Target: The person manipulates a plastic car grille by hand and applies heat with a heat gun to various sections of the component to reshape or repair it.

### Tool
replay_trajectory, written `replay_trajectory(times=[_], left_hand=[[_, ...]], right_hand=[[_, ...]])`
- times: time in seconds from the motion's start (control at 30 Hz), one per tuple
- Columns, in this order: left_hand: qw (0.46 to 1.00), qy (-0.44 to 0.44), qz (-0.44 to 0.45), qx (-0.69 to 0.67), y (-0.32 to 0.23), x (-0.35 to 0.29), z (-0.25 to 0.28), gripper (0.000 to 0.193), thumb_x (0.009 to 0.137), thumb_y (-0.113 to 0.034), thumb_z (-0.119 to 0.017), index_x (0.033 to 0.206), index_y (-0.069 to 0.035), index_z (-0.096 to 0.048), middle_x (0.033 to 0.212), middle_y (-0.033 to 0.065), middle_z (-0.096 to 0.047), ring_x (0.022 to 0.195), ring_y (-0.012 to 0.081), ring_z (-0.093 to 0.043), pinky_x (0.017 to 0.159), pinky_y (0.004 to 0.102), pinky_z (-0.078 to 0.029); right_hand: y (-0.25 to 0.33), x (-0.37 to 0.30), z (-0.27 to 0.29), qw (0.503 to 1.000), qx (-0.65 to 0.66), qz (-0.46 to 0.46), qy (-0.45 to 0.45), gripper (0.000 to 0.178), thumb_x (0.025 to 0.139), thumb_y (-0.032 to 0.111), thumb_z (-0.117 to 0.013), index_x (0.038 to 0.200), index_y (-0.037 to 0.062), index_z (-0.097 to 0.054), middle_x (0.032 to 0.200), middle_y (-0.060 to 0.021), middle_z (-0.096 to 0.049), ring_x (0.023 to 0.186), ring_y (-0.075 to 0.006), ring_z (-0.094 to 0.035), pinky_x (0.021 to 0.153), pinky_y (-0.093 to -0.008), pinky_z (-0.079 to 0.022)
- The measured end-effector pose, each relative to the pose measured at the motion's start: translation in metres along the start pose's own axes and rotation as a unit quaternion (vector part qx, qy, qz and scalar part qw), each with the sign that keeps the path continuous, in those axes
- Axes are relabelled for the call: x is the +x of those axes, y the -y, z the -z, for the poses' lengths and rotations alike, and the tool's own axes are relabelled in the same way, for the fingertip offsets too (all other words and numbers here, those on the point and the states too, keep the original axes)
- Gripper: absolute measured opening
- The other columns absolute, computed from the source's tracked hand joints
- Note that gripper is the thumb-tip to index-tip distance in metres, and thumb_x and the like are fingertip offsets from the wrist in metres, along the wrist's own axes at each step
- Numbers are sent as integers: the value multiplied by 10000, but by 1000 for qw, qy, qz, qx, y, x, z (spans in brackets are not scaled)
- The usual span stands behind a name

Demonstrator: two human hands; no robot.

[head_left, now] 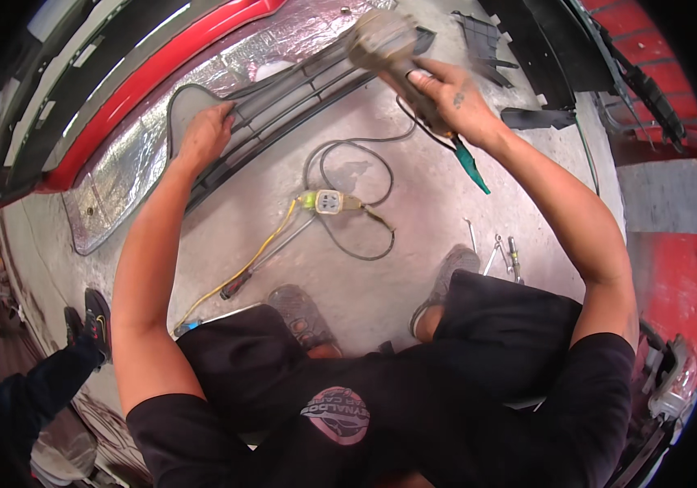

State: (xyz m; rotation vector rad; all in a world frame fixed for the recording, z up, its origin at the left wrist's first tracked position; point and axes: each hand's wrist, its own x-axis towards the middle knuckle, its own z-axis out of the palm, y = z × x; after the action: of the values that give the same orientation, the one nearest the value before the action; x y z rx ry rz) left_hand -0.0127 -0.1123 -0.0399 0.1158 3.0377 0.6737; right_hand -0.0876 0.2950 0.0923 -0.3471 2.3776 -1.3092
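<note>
My left hand (209,134) is closed on the edge of a black slatted car grille (283,102), near its rounded grey end. The grille slants up to the right above the concrete floor. My right hand (454,98) is wrapped round a dusty brown corded power tool (385,45) with a bulky rounded head, smeared by motion. The tool's exact kind does not show. Its head is over the grille's far right part; whether they touch, I cannot tell. Something green (470,167) hangs by the tool's lower end.
A pale outlet box (330,202) on a yellow cord lies amid looped dark cable (357,142). A long screwdriver (239,282) lies by my left foot, wrenches (493,254) by my right. A red bumper (121,122) and silver foil sheet (133,167) are at left. Another person's feet (96,321) show far left.
</note>
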Motion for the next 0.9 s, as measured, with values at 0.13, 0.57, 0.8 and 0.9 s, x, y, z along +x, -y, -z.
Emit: replay_trajectory(times=[0.13,0.57,0.8,0.9], left_hand=[[1000,18,-18,-12,-15,2,-8,337,940,-121,-608,1265,-38,-642,1206,230,-672,1105,433,-630,933,493,-506],[996,60,-53,34,-75,21,-40,424,900,-91,-644,1318,-46,-595,1186,200,-657,1063,411,-634,912,479,-507],[978,16,-197,67,-159,56,-56,437,924,-94,-599,1356,-43,-563,1364,176,-577,1223,361,-581,1015,447,-488],[975,62,-212,20,-201,67,-79,499,920,-86,-583,1405,2,-500,1438,195,-528,1314,367,-523,1086,435,-449]], right_hand=[[-15,3,22,992,110,-50,-36,350,1059,228,-504,1278,-26,-604,848,-93,-657,651,-138,-614,574,-278,-507],[-77,-9,36,982,159,-37,-97,374,1054,273,-516,1242,-29,-631,914,-86,-683,759,-128,-636,685,-286,-518],[-95,-11,42,989,113,-19,-94,477,1014,339,-556,1303,-36,-616,1043,-187,-719,914,-222,-686,820,-338,-543],[-97,-15,50,986,130,-28,-98,470,1015,330,-555,1304,-35,-618,1050,-176,-723,928,-224,-685,838,-340,-537]])
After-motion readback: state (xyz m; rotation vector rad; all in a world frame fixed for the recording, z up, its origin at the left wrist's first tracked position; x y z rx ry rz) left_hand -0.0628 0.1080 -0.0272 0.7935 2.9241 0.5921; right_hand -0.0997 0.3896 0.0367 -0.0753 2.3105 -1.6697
